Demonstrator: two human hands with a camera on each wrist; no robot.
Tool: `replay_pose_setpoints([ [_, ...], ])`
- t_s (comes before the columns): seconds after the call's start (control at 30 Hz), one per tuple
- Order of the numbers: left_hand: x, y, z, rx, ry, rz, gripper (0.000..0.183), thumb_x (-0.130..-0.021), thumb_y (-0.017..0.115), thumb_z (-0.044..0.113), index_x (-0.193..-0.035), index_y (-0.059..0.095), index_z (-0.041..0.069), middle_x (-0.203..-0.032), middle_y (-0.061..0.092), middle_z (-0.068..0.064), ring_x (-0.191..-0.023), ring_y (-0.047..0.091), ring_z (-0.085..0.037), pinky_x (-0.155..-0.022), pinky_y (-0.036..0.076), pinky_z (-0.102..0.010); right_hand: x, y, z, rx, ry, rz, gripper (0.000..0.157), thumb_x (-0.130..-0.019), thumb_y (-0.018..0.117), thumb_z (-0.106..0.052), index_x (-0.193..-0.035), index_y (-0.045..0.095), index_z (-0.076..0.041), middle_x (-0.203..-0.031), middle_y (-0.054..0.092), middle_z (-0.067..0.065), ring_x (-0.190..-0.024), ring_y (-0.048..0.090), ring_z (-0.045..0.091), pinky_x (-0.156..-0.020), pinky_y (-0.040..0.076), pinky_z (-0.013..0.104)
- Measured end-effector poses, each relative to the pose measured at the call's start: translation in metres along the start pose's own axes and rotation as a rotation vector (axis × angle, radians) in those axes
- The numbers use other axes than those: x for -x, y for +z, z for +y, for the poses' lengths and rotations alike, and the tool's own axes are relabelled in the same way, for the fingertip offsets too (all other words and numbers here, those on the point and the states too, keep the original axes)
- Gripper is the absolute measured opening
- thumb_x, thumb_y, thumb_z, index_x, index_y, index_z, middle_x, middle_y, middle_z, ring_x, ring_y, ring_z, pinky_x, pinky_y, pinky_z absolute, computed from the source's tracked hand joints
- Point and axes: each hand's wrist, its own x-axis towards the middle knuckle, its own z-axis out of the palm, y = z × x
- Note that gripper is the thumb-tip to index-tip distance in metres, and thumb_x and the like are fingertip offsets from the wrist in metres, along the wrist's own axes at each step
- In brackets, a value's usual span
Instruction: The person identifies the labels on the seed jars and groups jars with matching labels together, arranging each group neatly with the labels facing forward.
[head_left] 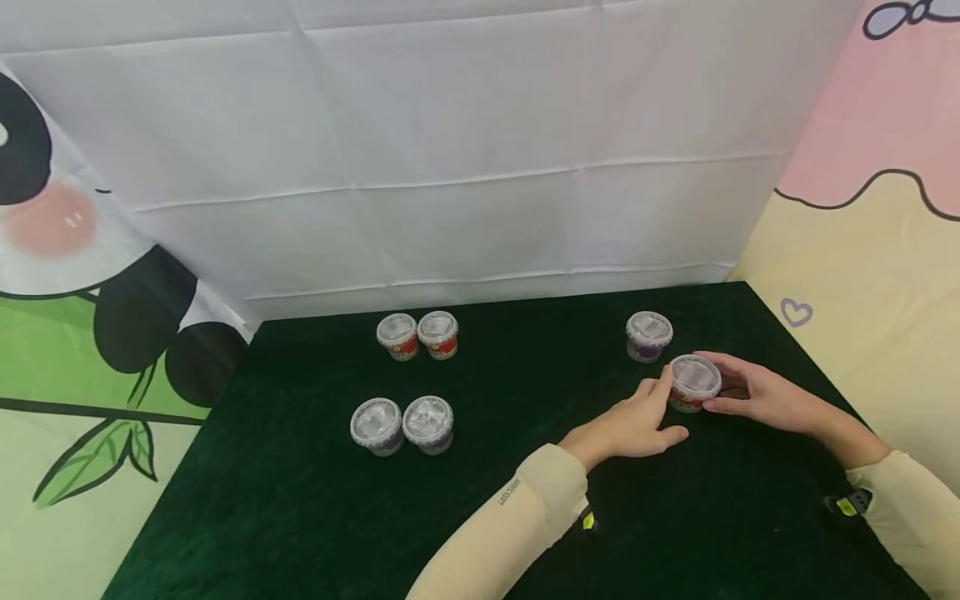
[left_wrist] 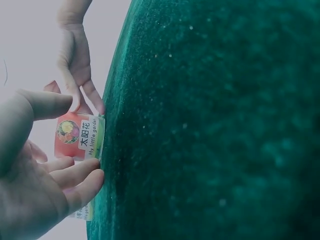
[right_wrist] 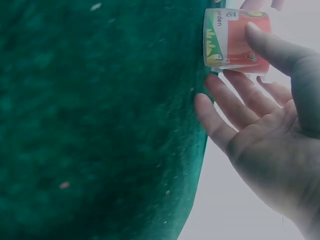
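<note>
A small lidded plastic tub with a red "My little garden" label [head_left: 695, 382] stands upright on the green cloth at the right. My right hand [head_left: 772, 400] holds it from the right, thumb on the near side, fingers behind; the right wrist view shows the thumb across the red label [right_wrist: 237, 45]. On the tub's left side, my left hand [head_left: 630, 421] touches it with fairly straight fingers, its thumb apart from the tub in the head view. Just behind stands a purple-labelled tub [head_left: 648, 336], partly seen below the left fingers in the left wrist view.
Two red-labelled tubs [head_left: 417, 336] stand side by side at the back left. Nearer, two more lidded tubs [head_left: 402, 425] with darker labels stand together. A white cloth wall [head_left: 480, 167] rises behind the green-covered table [head_left: 300, 517], and printed cloth hangs at both sides.
</note>
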Motion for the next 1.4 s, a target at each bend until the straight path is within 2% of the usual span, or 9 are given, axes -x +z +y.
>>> replay_pose_setpoints([
  [0.2,0.006,-0.009,0.001,0.045,0.03,0.027,0.09,-0.104,0.056,0.041,-0.163,-0.008,0.017,-0.165,0.017,-0.005,-0.139,0.04,-0.01,-0.113,0.034,-0.025,-0.004,-0.002,-0.014,0.018,0.002,0.009,0.067,-0.096,0.07,-0.006,-0.153,0.034,-0.001,-0.135,0.055,0.022,-0.115,0.057,-0.003,-0.088,0.052,0.019],
  [0.4,0.017,-0.025,-0.005,0.039,0.093,0.124,0.085,-0.105,0.055,0.038,-0.164,-0.003,0.014,-0.164,0.021,-0.01,-0.137,0.045,-0.014,-0.111,0.038,-0.025,-0.015,-0.001,-0.035,0.028,0.053,0.042,0.068,-0.098,0.069,-0.011,-0.155,0.032,-0.004,-0.14,0.052,0.022,-0.121,0.059,0.036,-0.089,0.05,0.018],
  [0.47,0.022,-0.03,-0.008,0.057,0.112,0.17,0.085,-0.105,0.055,0.037,-0.164,-0.001,0.013,-0.162,0.024,-0.011,-0.136,0.047,-0.015,-0.108,0.041,-0.024,-0.021,0.002,-0.045,0.025,0.081,0.055,0.069,-0.099,0.068,-0.015,-0.156,0.031,-0.005,-0.14,0.051,0.021,-0.122,0.058,0.042,-0.09,0.05,0.017],
  [0.63,0.036,-0.046,-0.012,0.14,0.137,0.289,0.085,-0.104,0.058,0.034,-0.164,0.001,0.011,-0.153,0.033,-0.013,-0.127,0.055,-0.018,-0.094,0.049,-0.017,-0.037,0.013,-0.07,-0.054,0.135,0.084,0.069,-0.101,0.065,-0.022,-0.158,0.028,-0.009,-0.136,0.047,0.019,-0.116,0.058,0.042,-0.088,0.053,0.021],
  [0.77,0.048,-0.058,-0.014,0.169,0.141,0.371,0.084,-0.104,0.06,0.032,-0.164,0.005,0.009,-0.15,0.035,-0.016,-0.114,0.059,-0.021,-0.082,0.05,-0.013,-0.05,0.024,-0.086,-0.191,0.138,0.093,0.067,-0.103,0.064,-0.022,-0.158,0.026,-0.011,-0.137,0.043,0.019,-0.113,0.058,0.038,-0.088,0.056,0.026],
  [0.9,0.059,-0.07,-0.018,0.195,0.146,0.426,0.082,-0.104,0.059,0.034,-0.163,0.008,0.009,-0.148,0.037,-0.016,-0.11,0.059,-0.021,-0.079,0.052,-0.015,-0.062,0.034,-0.101,-0.3,0.117,0.102,0.067,-0.104,0.062,-0.021,-0.159,0.024,-0.012,-0.142,0.041,0.02,-0.115,0.059,0.034,-0.089,0.057,0.031],
  [1.17,0.086,-0.096,-0.032,0.271,0.151,0.458,0.08,-0.106,0.054,0.037,-0.164,0.007,0.009,-0.148,0.039,-0.014,-0.118,0.056,-0.021,-0.085,0.055,-0.022,-0.084,0.053,-0.125,-0.448,0.032,0.071,0.065,-0.107,0.055,-0.021,-0.162,0.02,-0.017,-0.147,0.039,0.02,-0.122,0.057,0.031,-0.092,0.056,0.039],
  [1.3,0.105,-0.105,-0.042,0.359,0.16,0.442,0.076,-0.108,0.051,0.036,-0.164,0.005,0.01,-0.152,0.038,-0.013,-0.119,0.056,-0.025,-0.09,0.055,-0.028,-0.089,0.062,-0.135,-0.582,-0.015,0.028,0.058,-0.11,0.046,-0.021,-0.162,0.02,-0.017,-0.15,0.036,0.019,-0.125,0.055,0.032,-0.097,0.054,0.044],
  [1.4,0.119,-0.111,-0.049,0.433,0.179,0.427,0.072,-0.109,0.047,0.033,-0.164,0.005,0.012,-0.151,0.039,-0.013,-0.114,0.058,-0.026,-0.09,0.056,-0.032,-0.094,0.069,-0.143,-0.651,0.001,0.008,0.059,-0.11,0.047,-0.024,-0.162,0.02,-0.015,-0.151,0.036,0.018,-0.128,0.052,0.035,-0.098,0.053,0.045],
])
